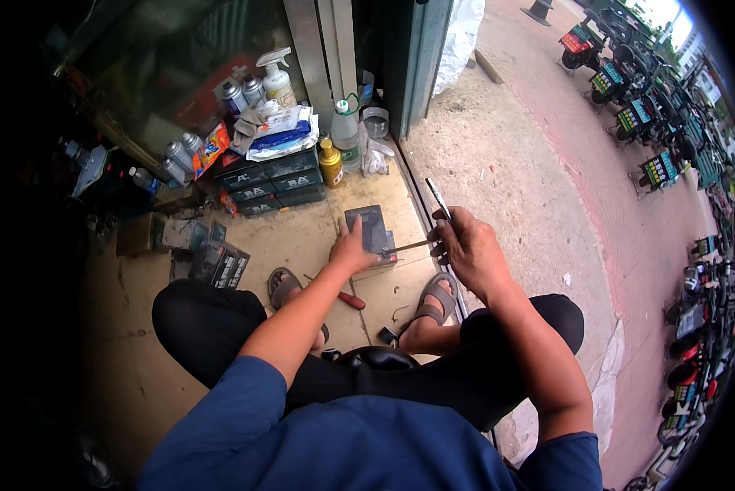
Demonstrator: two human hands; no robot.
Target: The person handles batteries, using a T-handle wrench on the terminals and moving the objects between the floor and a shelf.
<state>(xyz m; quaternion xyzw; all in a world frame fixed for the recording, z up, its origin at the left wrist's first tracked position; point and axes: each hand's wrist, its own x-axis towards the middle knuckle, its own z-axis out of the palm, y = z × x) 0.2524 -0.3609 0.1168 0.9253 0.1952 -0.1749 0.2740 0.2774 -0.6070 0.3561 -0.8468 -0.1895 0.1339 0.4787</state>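
On the tiled floor between my feet lies a dark grey block-shaped battery [367, 229]. My left hand [353, 250] grips its left side, thumb and fingers against the casing. From the right, my right hand [467, 244] holds a slim metal tool; its thin dark shaft [408, 247] reaches to the battery's near right corner. A shiny metal piece [438, 198] sticks up past the same fingers, and I cannot make out whether it belongs to that tool. A red-handled screwdriver [351, 300] rests on the tiles near my left foot.
Stacked dark battery boxes [273, 184] carry bags and a cloth. Beside them stand a gold bottle [331, 164] and a clear jug [345, 135]. A spray bottle [277, 78] and cans are behind. A metal door track [421, 196] borders the pavement; parked scooters [621, 90] line the right.
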